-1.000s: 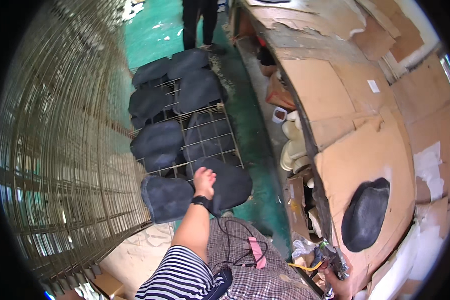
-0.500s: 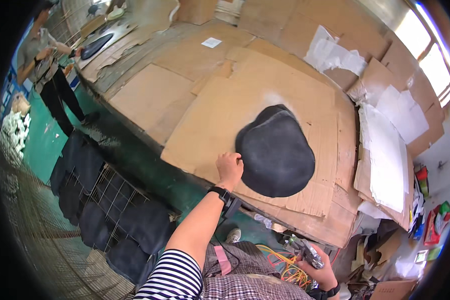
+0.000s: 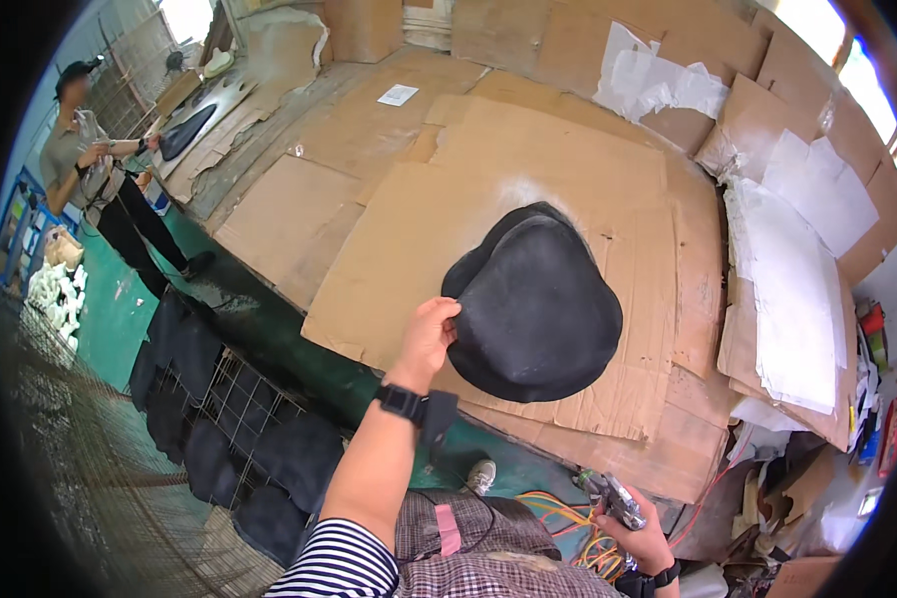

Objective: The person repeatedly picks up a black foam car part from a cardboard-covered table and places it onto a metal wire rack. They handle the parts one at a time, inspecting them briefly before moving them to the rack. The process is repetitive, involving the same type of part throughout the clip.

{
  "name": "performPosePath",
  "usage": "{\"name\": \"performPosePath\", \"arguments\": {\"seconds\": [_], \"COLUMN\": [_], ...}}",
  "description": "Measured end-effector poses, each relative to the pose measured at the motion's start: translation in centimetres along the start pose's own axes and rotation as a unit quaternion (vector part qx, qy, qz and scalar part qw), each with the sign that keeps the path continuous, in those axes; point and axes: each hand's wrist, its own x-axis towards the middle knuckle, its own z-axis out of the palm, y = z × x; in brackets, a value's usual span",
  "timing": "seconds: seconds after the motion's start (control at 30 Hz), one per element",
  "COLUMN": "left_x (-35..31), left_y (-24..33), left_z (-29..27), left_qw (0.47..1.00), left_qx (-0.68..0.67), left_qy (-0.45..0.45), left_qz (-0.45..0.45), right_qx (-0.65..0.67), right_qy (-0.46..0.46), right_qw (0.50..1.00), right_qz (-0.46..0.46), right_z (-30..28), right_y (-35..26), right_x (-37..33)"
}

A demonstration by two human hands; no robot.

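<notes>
Black pad, matte, rounded, edge looking doubled at upper left, lies on cardboard. Left hand pinches pad's edge over cardboard; right hand grips spray gun near cardboard.

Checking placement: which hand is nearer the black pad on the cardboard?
Left. The left hand touches the black pad at its left edge; the right hand, holding a metal tool, is apart, lower right.
</notes>
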Motion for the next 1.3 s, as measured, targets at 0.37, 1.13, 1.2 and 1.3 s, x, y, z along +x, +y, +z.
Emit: {"name": "performPosePath", "arguments": {"seconds": [0.37, 1.13, 1.2, 1.3], "left_x": [-17.9, -26.6, -27.0, -27.7], "left_y": [8.2, 14.5, 14.5, 14.5], "left_z": [-12.0, -8.8, -9.4, -11.2], "left_qw": [0.978, 0.928, 0.921, 0.91], "left_qx": [-0.185, -0.297, -0.311, -0.321], "left_qy": [0.082, 0.12, 0.129, 0.151], "left_qz": [0.047, 0.189, 0.196, 0.216], "right_qx": [-0.1, 0.385, 0.403, 0.407], "right_qy": [-0.116, -0.338, -0.345, -0.344], "right_qw": [0.987, 0.835, 0.83, 0.823], "right_qz": [-0.05, 0.2, 0.174, 0.199], "right_z": [4.0, 26.6, 26.6, 27.0], "right_y": [-0.2, 2.2, 2.8, -2.4], "right_x": [10.4, 22.0, 24.7, 23.0]}}
